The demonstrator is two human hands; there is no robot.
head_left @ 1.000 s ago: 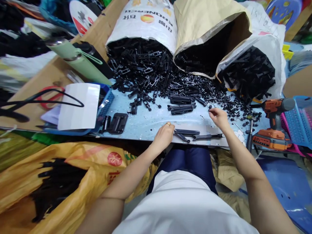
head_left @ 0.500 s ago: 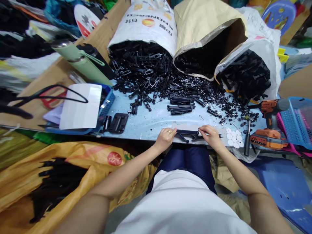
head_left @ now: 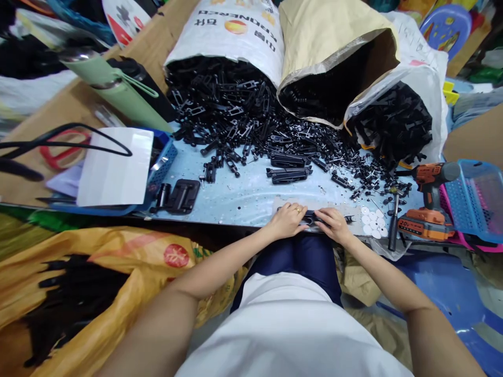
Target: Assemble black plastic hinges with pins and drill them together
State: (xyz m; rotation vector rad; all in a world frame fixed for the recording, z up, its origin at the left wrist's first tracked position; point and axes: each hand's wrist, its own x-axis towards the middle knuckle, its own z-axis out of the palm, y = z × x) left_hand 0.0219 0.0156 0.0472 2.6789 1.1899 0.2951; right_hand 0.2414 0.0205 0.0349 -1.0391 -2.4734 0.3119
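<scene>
At the front edge of the table, my left hand is closed over the left end of a long black plastic part. My right hand grips the same part near its right end, thumb and fingers pressed together. Much of the part is hidden under my fingers. It lies over a grey board, and a small dark forked end sticks out right of my right hand. Beyond the hands, two similar long black assemblies lie side by side on the blue table top.
Three sacks spill small black parts across the back. To the right are white discs, a hammer, an orange cordless drill and a blue basket. A green flask and blue tray stand left.
My left hand has shifted right and now lies over the part instead of pinching its end. My right hand has moved slightly left and wraps more around it. The view has shifted slightly.
</scene>
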